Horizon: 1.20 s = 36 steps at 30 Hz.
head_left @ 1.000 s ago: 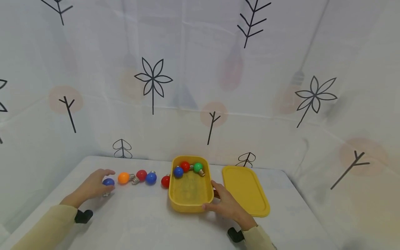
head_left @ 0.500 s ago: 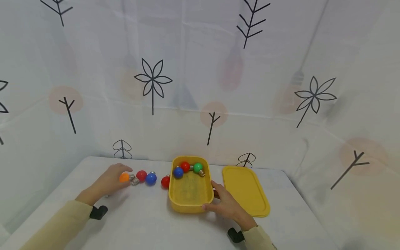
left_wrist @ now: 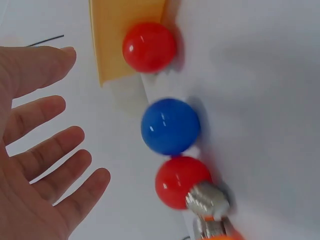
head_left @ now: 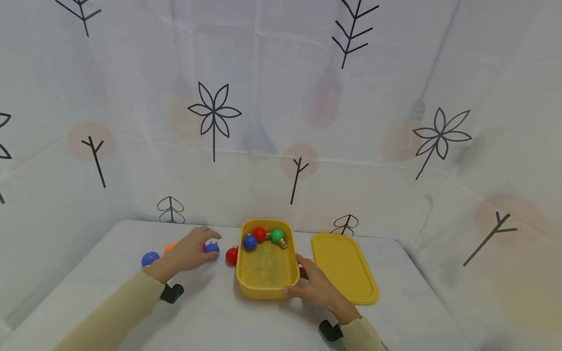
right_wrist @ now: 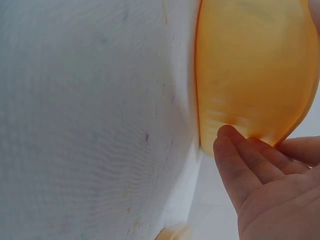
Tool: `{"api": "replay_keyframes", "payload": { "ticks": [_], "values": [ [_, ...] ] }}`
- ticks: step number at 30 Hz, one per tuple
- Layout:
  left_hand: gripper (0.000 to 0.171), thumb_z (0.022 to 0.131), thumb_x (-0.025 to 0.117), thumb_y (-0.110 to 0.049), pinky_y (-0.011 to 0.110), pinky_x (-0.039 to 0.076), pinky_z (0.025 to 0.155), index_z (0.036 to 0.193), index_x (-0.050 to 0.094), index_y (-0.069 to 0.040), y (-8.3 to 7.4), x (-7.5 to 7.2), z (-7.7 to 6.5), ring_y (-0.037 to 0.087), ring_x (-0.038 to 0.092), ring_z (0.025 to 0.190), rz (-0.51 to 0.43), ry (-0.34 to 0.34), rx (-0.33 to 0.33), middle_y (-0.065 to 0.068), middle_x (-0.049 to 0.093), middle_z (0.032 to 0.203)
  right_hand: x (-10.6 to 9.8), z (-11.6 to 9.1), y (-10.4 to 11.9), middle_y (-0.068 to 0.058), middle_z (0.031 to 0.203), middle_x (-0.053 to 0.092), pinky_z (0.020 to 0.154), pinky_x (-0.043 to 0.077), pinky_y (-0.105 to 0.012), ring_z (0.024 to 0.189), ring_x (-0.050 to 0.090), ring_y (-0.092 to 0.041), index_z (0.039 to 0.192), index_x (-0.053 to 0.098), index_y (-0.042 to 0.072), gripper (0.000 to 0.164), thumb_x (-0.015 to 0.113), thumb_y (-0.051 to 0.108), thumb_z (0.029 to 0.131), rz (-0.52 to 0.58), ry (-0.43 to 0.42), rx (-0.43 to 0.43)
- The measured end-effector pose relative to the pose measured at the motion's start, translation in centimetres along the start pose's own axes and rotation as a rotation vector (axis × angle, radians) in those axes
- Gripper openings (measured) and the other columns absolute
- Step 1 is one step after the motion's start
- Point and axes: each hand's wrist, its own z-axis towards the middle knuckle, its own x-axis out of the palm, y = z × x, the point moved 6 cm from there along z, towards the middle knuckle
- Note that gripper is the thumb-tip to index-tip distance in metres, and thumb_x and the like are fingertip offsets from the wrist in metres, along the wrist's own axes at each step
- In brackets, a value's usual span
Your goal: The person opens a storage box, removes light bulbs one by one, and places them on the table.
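My left hand [head_left: 189, 251] hovers over a row of toy light bulbs left of a yellow box. Its fingers are spread and hold nothing; the blue bulb [left_wrist: 171, 126] lies nearest, apart from them. Beside that bulb are a red bulb [left_wrist: 181, 181] and an orange bulb [head_left: 170, 247], partly hidden by the hand in the head view. My right hand [head_left: 318, 285] touches the yellow box [head_left: 268, 293] at its near right corner, straight fingers [right_wrist: 240, 160] against the outer wall. Inside the box lie a red bulb [head_left: 259, 235], a blue bulb [head_left: 250, 242] and a green bulb [head_left: 277, 236].
A yellow lid [head_left: 347, 268] lies flat to the right of the box. Another red bulb [head_left: 231, 256] sits close against the box's left side. At the far left of the row is a blue bulb [head_left: 150, 258]. A printed cloth hangs behind the white table [head_left: 246, 326].
My left hand has moved right along the row, from the far-left blue bulb past the orange one to the other blue bulb. The right hand and the box have stayed in place.
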Motion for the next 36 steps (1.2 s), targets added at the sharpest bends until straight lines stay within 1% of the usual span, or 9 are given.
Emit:
{"api": "replay_keyframes", "payload": {
  "ticks": [3, 8, 10, 15, 17, 21, 25, 31, 36],
  "values": [
    [0.043, 0.084, 0.073, -0.03, 0.05, 0.045, 0.097, 0.123, 0.061, -0.019, -1.3, 0.4, 0.7, 0.028, 0.049, 0.118, 0.007, -0.011, 0.031, 0.006, 0.054, 0.128, 0.0, -0.1, 0.0, -0.01, 0.148, 0.035, 0.101, 0.041, -0.05, 0.123, 0.049, -0.027, 0.152, 0.023, 0.011, 0.105, 0.075, 0.056, 0.073, -0.006, -0.001, 0.002],
    [0.042, 0.085, 0.072, -0.031, 0.047, 0.045, 0.098, 0.123, 0.061, -0.017, -3.4, 0.9, 1.8, 0.025, 0.051, 0.116, -0.013, -0.029, 0.087, 0.003, 0.055, 0.125, -0.1, -0.1, -0.2, -0.009, 0.149, 0.034, 0.101, 0.041, -0.049, 0.123, 0.048, -0.026, 0.152, 0.023, 0.012, 0.104, 0.075, 0.056, 0.073, -0.004, -0.002, 0.0],
    [0.042, 0.085, 0.072, -0.03, 0.046, 0.044, 0.099, 0.123, 0.061, -0.016, -4.1, 1.2, 2.4, 0.024, 0.052, 0.116, -0.021, -0.025, 0.105, 0.003, 0.056, 0.123, 0.0, -0.1, -0.2, -0.01, 0.149, 0.034, 0.101, 0.041, -0.05, 0.123, 0.049, -0.027, 0.152, 0.022, 0.01, 0.104, 0.075, 0.056, 0.074, 0.002, 0.0, -0.009],
    [0.043, 0.084, 0.074, -0.029, 0.043, 0.046, 0.098, 0.124, 0.062, -0.017, -5.3, 2.0, 3.8, 0.022, 0.053, 0.112, -0.042, 0.007, 0.109, 0.005, 0.056, 0.122, 0.0, 0.0, -0.2, -0.011, 0.15, 0.032, 0.101, 0.041, -0.05, 0.124, 0.048, -0.028, 0.152, 0.022, 0.009, 0.104, 0.075, 0.055, 0.074, 0.019, 0.007, -0.014],
    [0.044, 0.083, 0.075, -0.025, 0.043, 0.046, 0.098, 0.124, 0.061, -0.014, -5.7, 2.3, 4.3, 0.024, 0.053, 0.11, -0.052, 0.024, 0.123, 0.008, 0.057, 0.12, 0.0, 0.0, -0.2, -0.01, 0.15, 0.032, 0.102, 0.041, -0.05, 0.124, 0.048, -0.027, 0.152, 0.021, 0.011, 0.104, 0.075, 0.055, 0.074, 0.019, 0.01, -0.006],
    [0.046, 0.083, 0.075, -0.023, 0.042, 0.045, 0.099, 0.125, 0.061, -0.01, -6.1, 3.2, 5.3, 0.023, 0.053, 0.107, -0.037, 0.061, 0.142, 0.009, 0.057, 0.119, -0.1, -0.1, 0.0, -0.01, 0.15, 0.033, 0.102, 0.041, -0.05, 0.125, 0.048, -0.028, 0.152, 0.021, 0.011, 0.105, 0.075, 0.055, 0.074, 0.02, 0.014, -0.004],
    [0.045, 0.083, 0.076, -0.022, 0.042, 0.045, 0.099, 0.124, 0.061, -0.01, -6.2, 4.1, 6.2, 0.021, 0.052, 0.106, -0.018, 0.082, 0.138, 0.008, 0.057, 0.119, -0.1, -0.2, 0.1, -0.01, 0.15, 0.033, 0.101, 0.041, -0.051, 0.125, 0.048, -0.028, 0.152, 0.022, 0.011, 0.105, 0.076, 0.055, 0.073, 0.024, 0.012, 0.0],
    [0.046, 0.083, 0.076, -0.022, 0.046, 0.044, 0.1, 0.125, 0.061, -0.011, -6.0, 5.2, 7.2, 0.026, 0.05, 0.113, -0.009, 0.113, 0.088, 0.007, 0.054, 0.125, -0.1, -0.2, 0.3, -0.009, 0.15, 0.033, 0.101, 0.041, -0.05, 0.125, 0.048, -0.028, 0.151, 0.023, 0.01, 0.105, 0.077, 0.054, 0.073, 0.027, 0.01, 0.001],
    [0.045, 0.083, 0.076, -0.023, 0.053, 0.035, 0.104, 0.123, 0.061, -0.011, -5.9, 6.0, 8.0, 0.029, 0.049, 0.118, 0.036, 0.12, 0.074, 0.008, 0.054, 0.127, 0.0, -0.1, 0.1, -0.007, 0.15, 0.033, 0.102, 0.041, -0.051, 0.125, 0.048, -0.027, 0.151, 0.023, 0.011, 0.106, 0.077, 0.055, 0.071, 0.017, 0.005, 0.009]
  ]
}}
